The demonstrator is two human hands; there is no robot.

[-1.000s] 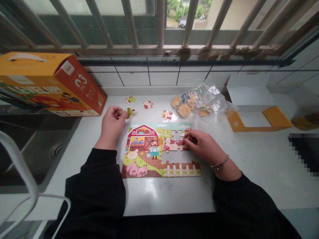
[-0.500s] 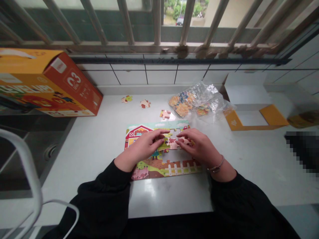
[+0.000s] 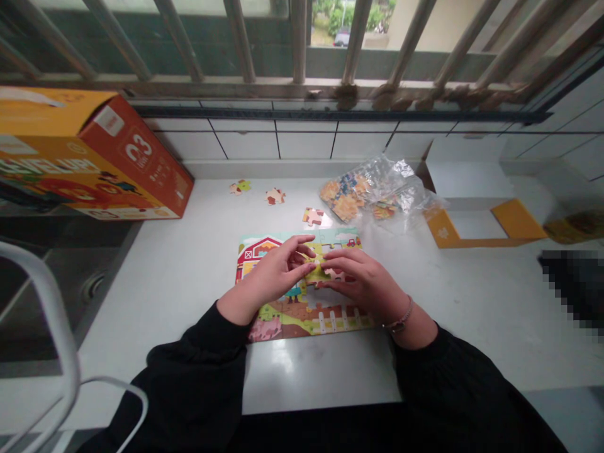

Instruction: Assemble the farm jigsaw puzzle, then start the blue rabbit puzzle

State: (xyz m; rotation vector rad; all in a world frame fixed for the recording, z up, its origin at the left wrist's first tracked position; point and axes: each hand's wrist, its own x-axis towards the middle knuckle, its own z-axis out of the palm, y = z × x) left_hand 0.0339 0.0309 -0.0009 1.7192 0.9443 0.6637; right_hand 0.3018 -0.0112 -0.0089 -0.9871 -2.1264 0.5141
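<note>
From my distant place I see the left hand and the right hand meeting with curved fingers around a green puzzle piece, though I cannot tell which one grips it, over the farm puzzle that lies on the bench, near three loose pieces.

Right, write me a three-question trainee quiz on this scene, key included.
1. Count: how many loose pieces lie on the counter beyond the puzzle, outside the plastic bag?
2. True or false: the bracelet is on the wrist of the right hand.
3. Choose: which stands left of the puzzle? a) the plastic bag b) the orange box c) the open yellow carton

Key: 1. three; 2. true; 3. b
</note>
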